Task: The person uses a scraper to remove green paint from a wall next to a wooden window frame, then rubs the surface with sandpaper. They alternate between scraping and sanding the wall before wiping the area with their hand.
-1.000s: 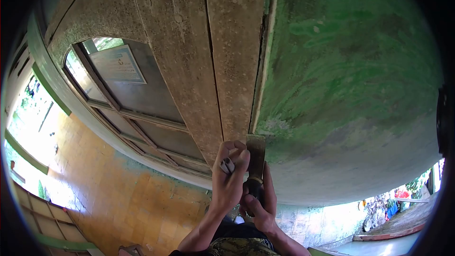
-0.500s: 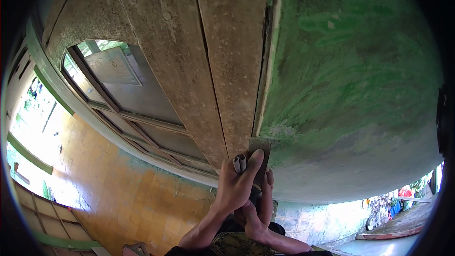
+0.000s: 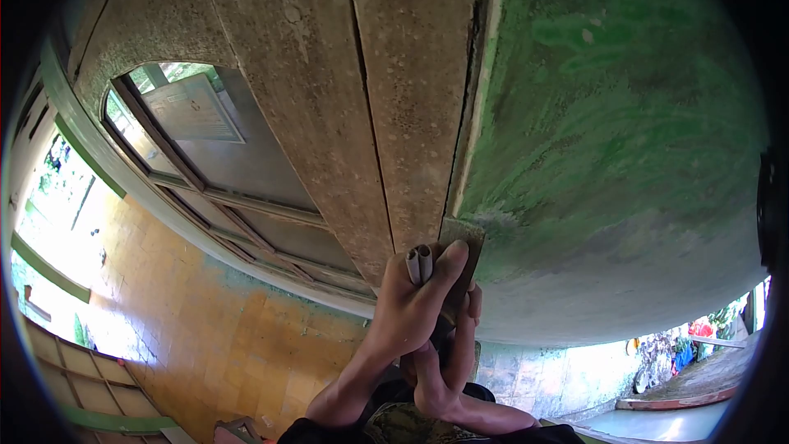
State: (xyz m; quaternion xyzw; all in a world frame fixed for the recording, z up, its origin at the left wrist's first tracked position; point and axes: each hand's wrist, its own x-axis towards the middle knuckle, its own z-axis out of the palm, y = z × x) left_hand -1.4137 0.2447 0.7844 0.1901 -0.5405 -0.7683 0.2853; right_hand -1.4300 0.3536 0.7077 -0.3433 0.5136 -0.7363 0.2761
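A scraper with a broad flat blade (image 3: 464, 236) is pressed to the wall where the wooden frame meets the green paint. My left hand (image 3: 408, 300) is closed, its thumb lying along the blade. Two pale rolled tubes (image 3: 419, 263), open at the ends, stick up from between its fingers. Lower down, my right hand (image 3: 448, 374) wraps around the scraper's handle, with fingertips beside the blade. Most of the handle is hidden by the hands. The green wall (image 3: 608, 140) has worn, powdery grey patches near the blade.
Weathered wooden planks (image 3: 411, 115) rise left of the green wall, with a dark gap between them. A framed window (image 3: 271, 205) is further left. Below are yellowish floor tiles (image 3: 238, 337). A light ledge (image 3: 666, 423) and coloured items are at lower right.
The scraper and both hands have shifted slightly up and to the right in view; the planks and window have also shifted a little. The grip looks the same.
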